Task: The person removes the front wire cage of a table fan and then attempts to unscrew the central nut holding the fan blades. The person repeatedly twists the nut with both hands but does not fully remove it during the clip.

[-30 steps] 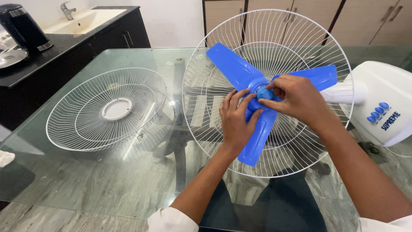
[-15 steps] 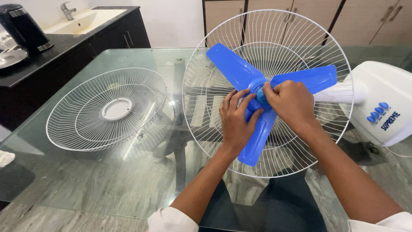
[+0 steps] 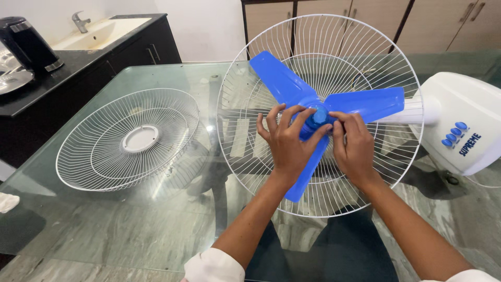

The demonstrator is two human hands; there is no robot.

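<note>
Two hands meet at the hub of a blue three-bladed fan blade [image 3: 282, 83], which sits inside a white wire rear guard [image 3: 365, 47] standing tilted above the glass tabletop [image 3: 130, 230]. At the hub is a small blue cap [image 3: 318, 115]. The left hand [image 3: 286, 146] has its fingers spread and curled over the hub from the left side, fingertips resting on the blue plastic just beside the cap. The right hand [image 3: 355, 149] comes up from below and to the right, its thumb and forefinger pinching the cap's right edge, the other fingers folded loosely beneath. One blade points up and left, one runs right toward the white fan body [image 3: 459, 109], and the third hangs down between the two wrists. The fan body lies on its side at the right of the tabletop, with blue buttons [image 3: 453, 134] on its casing. Well apart to the left, a second white wire guard [image 3: 130, 138] lies flat on the glass. Beyond it stand a dark counter with a sink [image 3: 99, 32] and a black kettle [image 3: 28, 42]
</note>
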